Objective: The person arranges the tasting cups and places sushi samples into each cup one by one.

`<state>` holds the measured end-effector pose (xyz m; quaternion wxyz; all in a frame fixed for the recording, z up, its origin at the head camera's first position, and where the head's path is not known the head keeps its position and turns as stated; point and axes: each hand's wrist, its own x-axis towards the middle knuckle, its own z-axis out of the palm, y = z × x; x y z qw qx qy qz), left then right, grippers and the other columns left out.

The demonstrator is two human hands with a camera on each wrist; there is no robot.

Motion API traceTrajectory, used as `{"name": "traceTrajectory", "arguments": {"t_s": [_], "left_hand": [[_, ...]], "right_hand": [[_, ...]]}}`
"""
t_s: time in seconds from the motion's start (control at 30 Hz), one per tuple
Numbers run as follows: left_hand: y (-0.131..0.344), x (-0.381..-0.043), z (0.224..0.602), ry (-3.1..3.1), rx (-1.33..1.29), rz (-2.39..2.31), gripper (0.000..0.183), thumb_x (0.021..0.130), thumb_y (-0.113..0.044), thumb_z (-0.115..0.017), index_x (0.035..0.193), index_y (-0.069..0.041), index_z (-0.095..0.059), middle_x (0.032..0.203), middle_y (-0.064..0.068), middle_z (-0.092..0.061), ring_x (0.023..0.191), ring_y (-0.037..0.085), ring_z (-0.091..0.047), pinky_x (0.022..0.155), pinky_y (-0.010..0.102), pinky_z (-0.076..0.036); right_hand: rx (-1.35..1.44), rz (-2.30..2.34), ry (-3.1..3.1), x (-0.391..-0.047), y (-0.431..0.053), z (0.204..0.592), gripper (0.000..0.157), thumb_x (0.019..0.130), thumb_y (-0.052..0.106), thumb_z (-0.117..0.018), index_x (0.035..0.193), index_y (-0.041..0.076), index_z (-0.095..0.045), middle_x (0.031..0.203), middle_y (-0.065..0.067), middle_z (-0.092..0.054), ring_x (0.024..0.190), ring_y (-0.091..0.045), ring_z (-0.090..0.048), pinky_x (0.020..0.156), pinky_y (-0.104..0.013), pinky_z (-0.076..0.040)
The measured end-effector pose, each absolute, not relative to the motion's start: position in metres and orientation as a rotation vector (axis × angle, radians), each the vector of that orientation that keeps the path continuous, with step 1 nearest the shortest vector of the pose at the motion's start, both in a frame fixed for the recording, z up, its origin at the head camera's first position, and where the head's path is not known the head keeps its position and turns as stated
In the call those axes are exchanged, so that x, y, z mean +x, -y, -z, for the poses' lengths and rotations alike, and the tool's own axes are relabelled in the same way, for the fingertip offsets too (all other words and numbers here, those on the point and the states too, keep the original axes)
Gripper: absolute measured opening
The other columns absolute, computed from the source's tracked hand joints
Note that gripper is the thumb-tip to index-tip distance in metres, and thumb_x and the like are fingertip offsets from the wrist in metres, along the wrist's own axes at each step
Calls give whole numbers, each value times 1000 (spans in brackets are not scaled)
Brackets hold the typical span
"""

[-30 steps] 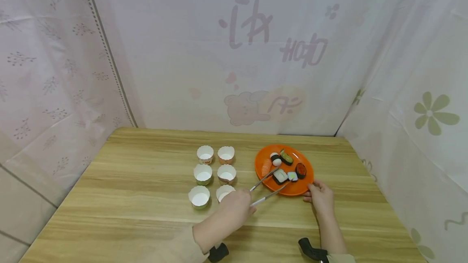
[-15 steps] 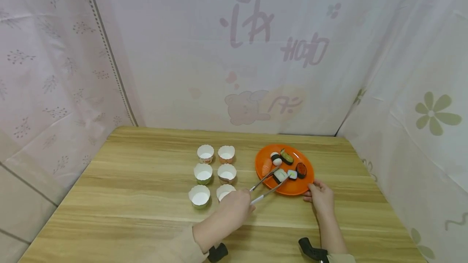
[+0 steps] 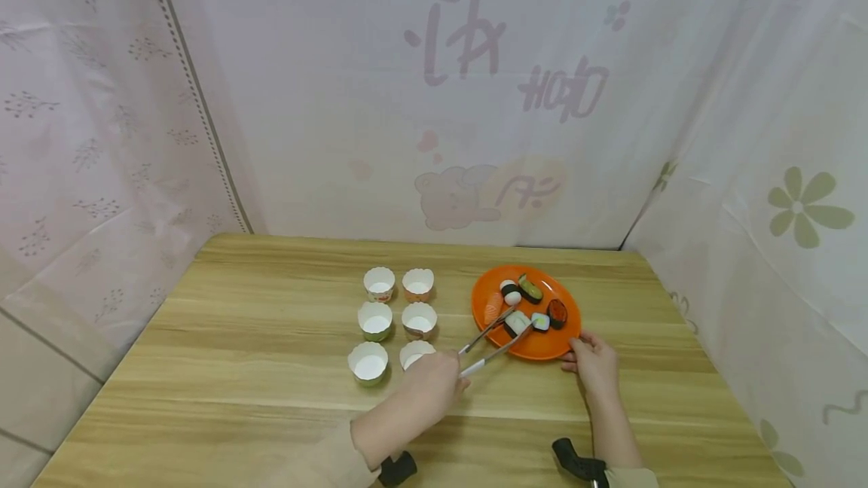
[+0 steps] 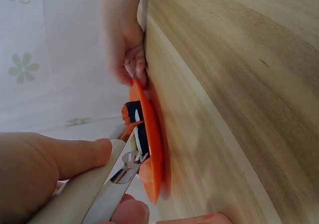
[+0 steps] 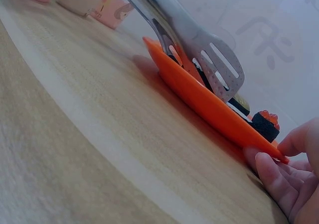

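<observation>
My left hand [image 3: 427, 390] grips a pair of metal tongs [image 3: 498, 350] with white handles, reaching over the orange plate [image 3: 484, 282]. The tong tips stand on either side of a white-topped sushi piece [image 3: 518, 322] with a dark base; whether both touch it I cannot tell. In the right wrist view, a slotted tong end [image 5: 222, 67] hangs over the plate. My right hand [image 3: 597, 367] pinches the plate's near right rim, thumb above and fingers below. Beside the white-topped piece lie a small roll [image 3: 540, 321], a red-roe sushi [image 3: 557, 312] and a salmon sushi [image 3: 493, 309].
Further back on the plate are a green-topped sushi [image 3: 530, 289] and a white one with a dark band [image 3: 510, 292]. Left of the plate, several paper cups [image 3: 375, 321] stand in two columns on the wooden table [image 3: 258, 352]. My left hand partly hides the nearest right cup [image 3: 415, 353].
The tongs have narrowed: their right tip has moved left from the small roll to the white-topped sushi's edge. My right hand keeps its hold on the plate.
</observation>
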<state>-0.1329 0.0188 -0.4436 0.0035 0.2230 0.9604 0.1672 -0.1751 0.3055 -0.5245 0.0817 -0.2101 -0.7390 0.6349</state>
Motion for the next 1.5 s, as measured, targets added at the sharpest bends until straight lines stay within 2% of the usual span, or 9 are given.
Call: {"name": "traceTrajectory", "arguments": {"t_s": [0.73, 0.97, 1.13, 1.33, 1.5], "left_hand": [[-9, -130, 441, -3030, 670, -548, 29, 81, -34, -66, 77, -8, -54, 57, -1, -44, 46, 10, -41, 37, 23, -33], [-4, -127, 436, -3029, 693, -524, 32, 84, -38, -61, 83, -7, -55, 58, -1, -43, 43, 8, -40, 33, 18, -31], [1, -126, 433, -3070, 727, -521, 31, 84, -38, -62, 82, -7, -54, 59, -1, -43, 45, 7, -40, 34, 17, -31], [7, -126, 431, -3106, 727, -540, 30, 82, -37, -64, 82, -8, -57, 61, -1, -46, 52, 9, -43, 38, 20, -34], [12, -126, 426, -3077, 664, -605, 28, 83, -34, -63, 83, -7, -56, 63, -1, -48, 50, 9, -42, 37, 21, -34]], "right_hand": [[-651, -1887, 2216, -178, -307, 525, 46, 92, 11, -46, 132, -9, -34, 101, -21, -56, 63, -12, -60, 56, -29, -52], [-632, -1875, 2221, -177, -307, 525, 46, 92, 12, -46, 131, -9, -34, 98, -20, -57, 63, -11, -59, 56, -28, -52], [-644, -1892, 2207, -178, -307, 524, 46, 92, 11, -46, 131, -9, -33, 98, -19, -57, 62, -11, -59, 56, -28, -51], [-666, -1891, 2203, -179, -307, 525, 44, 92, 10, -46, 130, -9, -36, 99, -19, -57, 62, -12, -60, 55, -29, -52], [-654, -1888, 2209, -178, -307, 525, 45, 92, 11, -46, 130, -9, -35, 98, -19, -57, 63, -12, -59, 55, -29, -52]]}}
